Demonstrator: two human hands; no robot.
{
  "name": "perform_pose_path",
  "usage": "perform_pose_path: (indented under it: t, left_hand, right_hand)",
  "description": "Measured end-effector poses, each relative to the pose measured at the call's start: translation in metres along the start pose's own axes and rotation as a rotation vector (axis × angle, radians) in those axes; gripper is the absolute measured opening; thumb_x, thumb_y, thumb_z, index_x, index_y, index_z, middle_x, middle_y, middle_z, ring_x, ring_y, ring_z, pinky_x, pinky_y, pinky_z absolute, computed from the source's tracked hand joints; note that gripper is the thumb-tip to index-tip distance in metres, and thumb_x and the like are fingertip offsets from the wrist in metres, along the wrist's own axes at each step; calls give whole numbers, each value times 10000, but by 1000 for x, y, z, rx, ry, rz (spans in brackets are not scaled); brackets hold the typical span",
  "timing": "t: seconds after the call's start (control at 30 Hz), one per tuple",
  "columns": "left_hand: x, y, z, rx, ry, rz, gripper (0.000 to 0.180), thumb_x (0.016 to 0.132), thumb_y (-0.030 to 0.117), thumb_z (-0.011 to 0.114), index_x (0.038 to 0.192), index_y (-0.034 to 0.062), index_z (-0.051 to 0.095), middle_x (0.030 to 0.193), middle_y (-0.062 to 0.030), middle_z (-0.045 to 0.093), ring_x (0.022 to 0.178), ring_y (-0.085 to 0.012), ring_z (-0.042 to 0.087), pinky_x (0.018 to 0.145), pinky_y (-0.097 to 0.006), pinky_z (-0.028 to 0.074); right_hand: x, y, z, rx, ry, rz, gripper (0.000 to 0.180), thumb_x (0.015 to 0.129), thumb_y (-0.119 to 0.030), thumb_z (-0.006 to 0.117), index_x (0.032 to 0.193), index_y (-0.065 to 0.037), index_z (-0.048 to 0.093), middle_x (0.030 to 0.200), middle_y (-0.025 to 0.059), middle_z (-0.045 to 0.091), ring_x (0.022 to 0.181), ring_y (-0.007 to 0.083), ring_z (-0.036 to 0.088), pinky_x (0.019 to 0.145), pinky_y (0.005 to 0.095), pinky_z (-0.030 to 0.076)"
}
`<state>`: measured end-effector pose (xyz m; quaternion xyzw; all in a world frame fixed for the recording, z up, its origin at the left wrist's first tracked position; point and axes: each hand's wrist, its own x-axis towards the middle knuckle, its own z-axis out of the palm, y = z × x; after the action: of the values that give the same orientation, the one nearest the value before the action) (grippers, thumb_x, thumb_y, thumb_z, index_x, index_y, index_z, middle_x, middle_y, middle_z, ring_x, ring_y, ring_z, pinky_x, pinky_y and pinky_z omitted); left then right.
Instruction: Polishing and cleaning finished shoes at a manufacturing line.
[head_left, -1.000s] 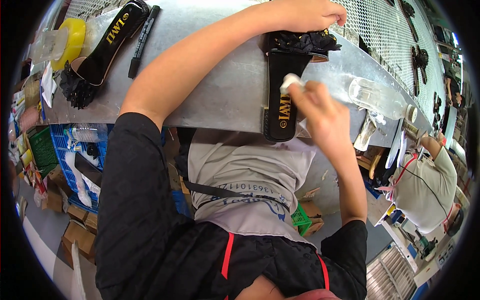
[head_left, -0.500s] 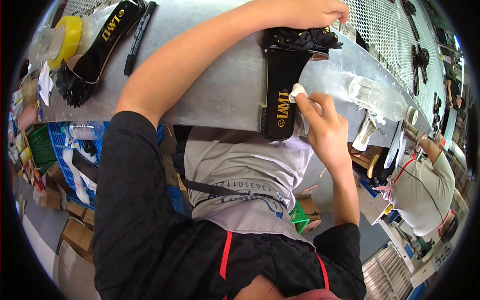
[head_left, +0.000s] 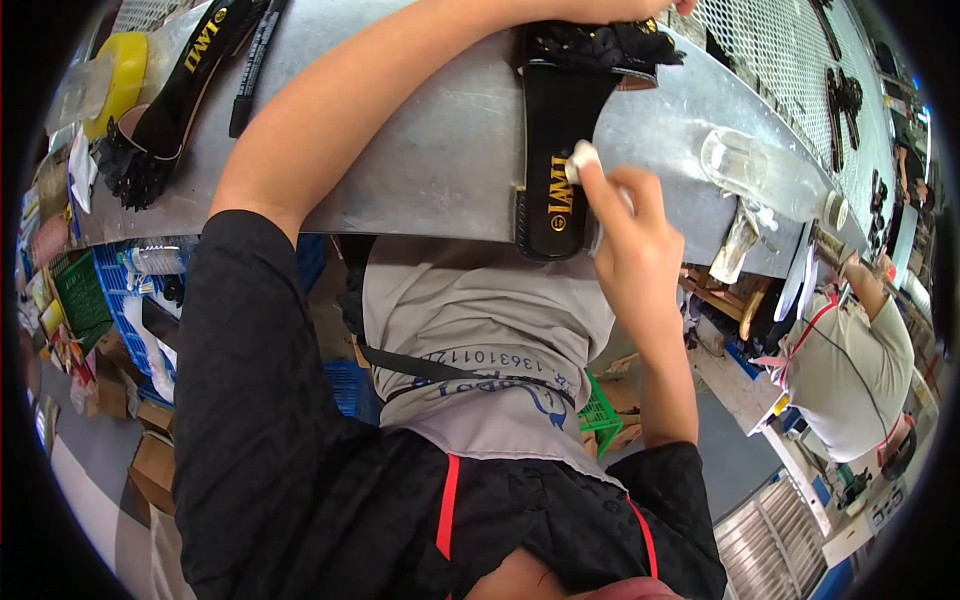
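Note:
A black slide sandal with a dark ruffled flower strap and gold lettering lies on the metal bench, its heel end toward me. My left hand, partly cut off by the top edge, is closed at the sandal's toe end, beyond the flower; most of its fingers are out of sight. My right hand is closed on a small white cloth, wrapped at the fingertip. The cloth touches the insole's right edge beside the lettering. A matching sandal lies at the far left.
A black marker pen and a yellow tape roll lie left on the metal bench. A clear plastic bottle lies on its side at right, near a crumpled stained cloth. Beyond is a mesh surface. Another person works at right.
The whole view has shifted, so the bench and sandal sit higher in the picture. The white cloth in my right hand has moved slightly left, closer to the gold lettering.

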<state>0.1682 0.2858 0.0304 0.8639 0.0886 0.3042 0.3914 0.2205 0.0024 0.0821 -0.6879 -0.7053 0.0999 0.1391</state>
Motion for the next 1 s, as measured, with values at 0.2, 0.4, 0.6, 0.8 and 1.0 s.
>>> perform_pose_path:
  t: [0.2, 0.4, 0.6, 0.8, 1.0]
  left_hand:
    - [1, -2, 3, 42, 16, -18, 272, 984, 209, 479, 1093, 61, 680, 991, -237, 716, 960, -442, 675, 864, -507, 526]
    - [0, 1, 2, 12, 31, -34, 277, 998, 230, 479, 1086, 64, 682, 991, -235, 719, 956, -440, 678, 869, -502, 528]
    - [-1, 6, -2, -13, 24, -39, 292, 1014, 258, 473, 1074, 63, 682, 985, -225, 719, 959, -435, 680, 863, -499, 527]
    - [-1, 5, -1, -10, 28, -40, 294, 1014, 258, 475, 1087, 68, 688, 990, -223, 722, 954, -436, 678, 868, -493, 527]
    - [0, 5, -1, 2, -21, -38, 290, 1010, 238, 474, 1105, 66, 687, 1033, -217, 724, 982, -427, 679, 894, -490, 526]
  right_hand:
    - [-29, -17, -6, -19, 115, -50, 473, 757, 109, 653, 1189, -74, 718, 1033, 93, 628, 751, 248, 699, 603, 354, 563]
    - [-1, -5, -2, -57, 48, 27, 468, 772, 88, 649, 1195, -103, 706, 1039, 78, 615, 781, 237, 713, 613, 361, 575]
    - [19, -22, -3, -138, 13, -105, 423, 767, -4, 682, 1164, -149, 693, 974, 38, 574, 725, 196, 679, 570, 344, 546]
    - [30, -36, 2, -163, 83, -103, 328, 805, -59, 661, 1120, -147, 680, 905, 30, 511, 687, 172, 640, 540, 337, 521]
    - [53, -15, -1, -274, 95, -11, 362, 803, -66, 675, 1152, -162, 668, 929, 29, 529, 702, 198, 658, 553, 351, 531]
